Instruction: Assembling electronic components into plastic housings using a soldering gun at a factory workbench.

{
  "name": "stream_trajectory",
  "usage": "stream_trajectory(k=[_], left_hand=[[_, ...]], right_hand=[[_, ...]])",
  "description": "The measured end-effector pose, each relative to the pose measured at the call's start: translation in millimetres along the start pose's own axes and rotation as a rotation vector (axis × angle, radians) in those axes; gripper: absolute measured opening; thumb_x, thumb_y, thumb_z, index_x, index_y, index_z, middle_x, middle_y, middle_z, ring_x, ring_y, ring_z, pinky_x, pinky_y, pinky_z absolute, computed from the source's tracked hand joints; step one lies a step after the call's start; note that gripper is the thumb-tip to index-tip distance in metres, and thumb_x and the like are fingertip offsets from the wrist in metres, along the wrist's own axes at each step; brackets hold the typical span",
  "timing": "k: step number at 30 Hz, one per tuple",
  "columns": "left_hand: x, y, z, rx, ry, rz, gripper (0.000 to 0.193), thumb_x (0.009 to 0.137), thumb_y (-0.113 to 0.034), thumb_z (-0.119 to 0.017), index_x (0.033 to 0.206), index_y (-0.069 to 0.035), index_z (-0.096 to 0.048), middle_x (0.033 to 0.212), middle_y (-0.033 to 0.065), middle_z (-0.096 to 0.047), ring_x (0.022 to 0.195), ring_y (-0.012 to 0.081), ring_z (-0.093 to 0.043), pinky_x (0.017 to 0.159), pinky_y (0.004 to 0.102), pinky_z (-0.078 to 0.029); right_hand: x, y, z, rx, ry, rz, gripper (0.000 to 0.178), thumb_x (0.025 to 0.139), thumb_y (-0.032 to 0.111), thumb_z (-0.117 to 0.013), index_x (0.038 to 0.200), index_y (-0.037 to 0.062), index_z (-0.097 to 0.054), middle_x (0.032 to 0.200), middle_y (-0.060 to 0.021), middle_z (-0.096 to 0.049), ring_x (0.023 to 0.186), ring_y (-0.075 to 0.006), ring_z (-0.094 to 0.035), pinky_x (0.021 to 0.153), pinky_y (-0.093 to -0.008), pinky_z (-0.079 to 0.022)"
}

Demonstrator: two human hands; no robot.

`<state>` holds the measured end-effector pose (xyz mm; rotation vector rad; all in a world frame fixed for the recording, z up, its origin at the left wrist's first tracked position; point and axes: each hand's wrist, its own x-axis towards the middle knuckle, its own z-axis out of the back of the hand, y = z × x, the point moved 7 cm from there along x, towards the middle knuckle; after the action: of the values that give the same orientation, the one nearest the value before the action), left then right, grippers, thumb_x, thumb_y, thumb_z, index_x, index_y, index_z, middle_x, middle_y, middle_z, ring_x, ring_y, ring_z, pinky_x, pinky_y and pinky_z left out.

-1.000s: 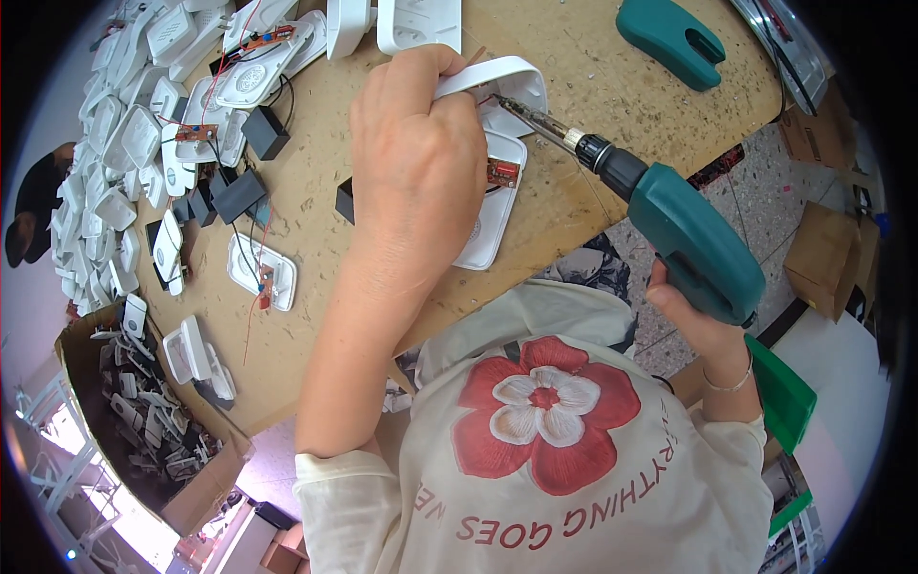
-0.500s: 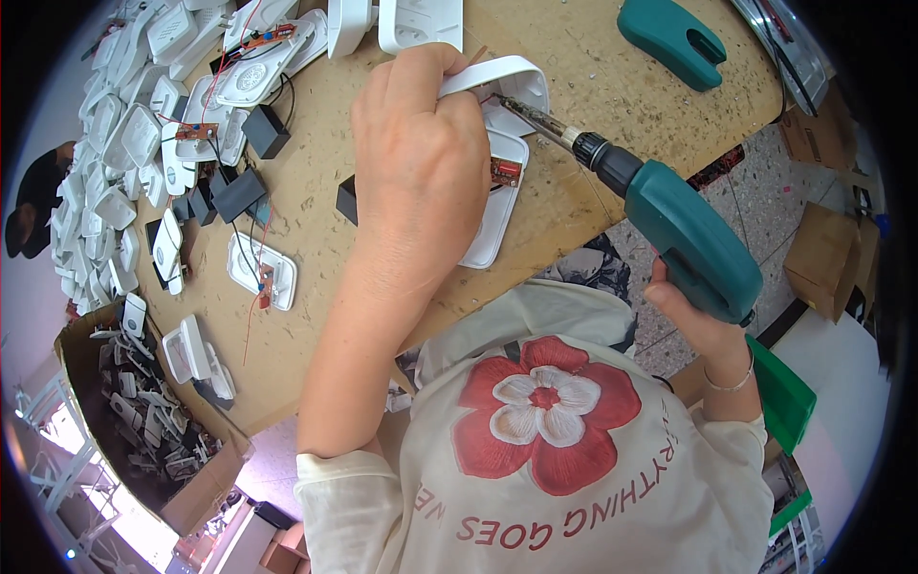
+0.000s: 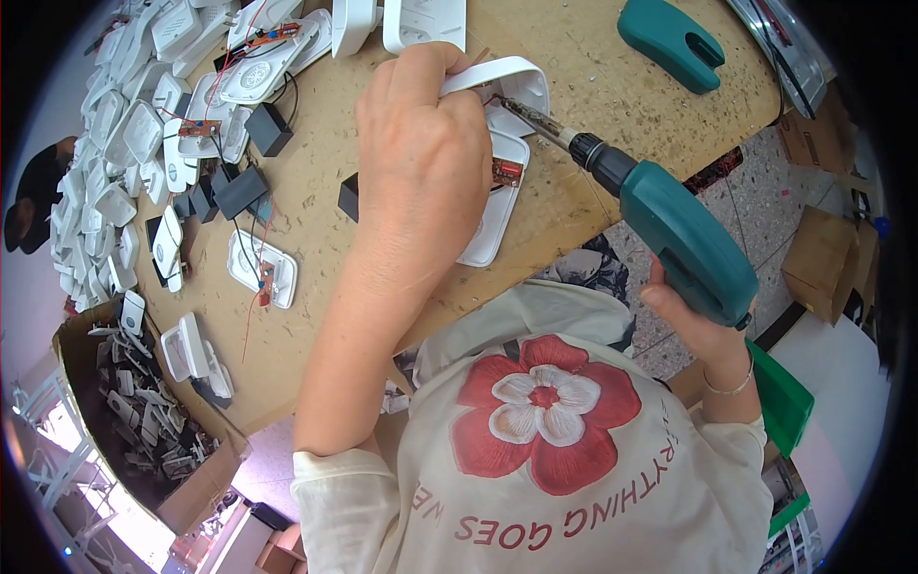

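My left hand (image 3: 421, 163) is closed on the rim of a white plastic housing (image 3: 512, 69), tilted up at the table's near side. Its fingertips are hidden behind the hand. In my right hand (image 3: 703, 335) is the handle of a teal soldering iron (image 3: 684, 239). The dark, crusted tip reaches inside the housing, close to a thin red wire; whether they touch I cannot tell. Beneath lies a white plastic cover (image 3: 494, 230) carrying a small red circuit board (image 3: 507, 172). Part of a black block (image 3: 349, 196) shows left of my wrist.
White plastic shells (image 3: 105, 153) are heaped at the left. Covers with wired boards (image 3: 263, 273) and black blocks (image 3: 268, 129) lie nearer. A cardboard box (image 3: 206, 488) of parts stands lower left. At the far right rest a teal tool part (image 3: 669, 43) and a clear tray (image 3: 798, 57).
The soldering iron and my right hand have shifted very slightly to the left. My left hand keeps its hold on the housing; the view has moved a little.
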<state>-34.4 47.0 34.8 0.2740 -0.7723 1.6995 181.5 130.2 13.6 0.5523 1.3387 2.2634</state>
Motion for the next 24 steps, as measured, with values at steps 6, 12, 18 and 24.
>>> stream_trajectory(k=[6, 12, 18, 24], left_hand=[[-0.9, 0.1, -1.2, -0.006, 0.011, -0.001, 0.004, 0.068, 0.003, -0.056, 0.070, 0.006, -0.056, 0.102, 0.0175, -0.055, 0.089, 0.0323, -0.052, 0.079, 0.0406, -0.040], [-1.6, -0.9, -0.2, -0.004, 0.015, -0.011, 0.004, 0.068, 0.003, -0.056, 0.070, 0.007, -0.056, 0.102, 0.0179, -0.055, 0.090, 0.0325, -0.051, 0.080, 0.0405, -0.040], [-1.5, 0.3, -2.0, -0.012, 0.024, 0.003, 0.004, 0.068, 0.003, -0.055, 0.070, 0.007, -0.056, 0.102, 0.0182, -0.055, 0.090, 0.0326, -0.051, 0.080, 0.0406, -0.039], [-1.3, -1.0, -0.4, -0.011, 0.018, -0.008, 0.004, 0.069, 0.003, -0.055, 0.070, 0.007, -0.055, 0.102, 0.0181, -0.055, 0.090, 0.0327, -0.051, 0.081, 0.0408, -0.039]], right_hand=[[-5.5, -7.8, -1.7, 0.091, -0.001, -0.142, 0.058, 0.071, 0.008, -0.079, 0.119, -0.0096, -0.052, 0.085, -0.0083, -0.062, 0.068, -0.0118, -0.059, 0.061, -0.0241, -0.047], [-9.7, -13.1, -1.2, 0.114, 0.012, -0.152, 0.062, 0.071, 0.007, -0.078, 0.123, -0.0107, -0.048, 0.086, -0.0079, -0.063, 0.067, -0.0103, -0.059, 0.062, -0.0230, -0.047], [-13.5, -16.2, -2.3, 0.187, 0.008, -0.218, 0.046, 0.075, 0.008, -0.076, 0.112, -0.0055, -0.053, 0.082, -0.0059, -0.061, 0.071, -0.0108, -0.057, 0.064, -0.0240, -0.047], [-13.2, -15.9, -2.9, 0.170, 0.010, -0.233, 0.043, 0.074, 0.008, -0.075, 0.111, -0.0048, -0.055, 0.081, -0.0052, -0.060, 0.072, -0.0116, -0.055, 0.065, -0.0246, -0.045]])
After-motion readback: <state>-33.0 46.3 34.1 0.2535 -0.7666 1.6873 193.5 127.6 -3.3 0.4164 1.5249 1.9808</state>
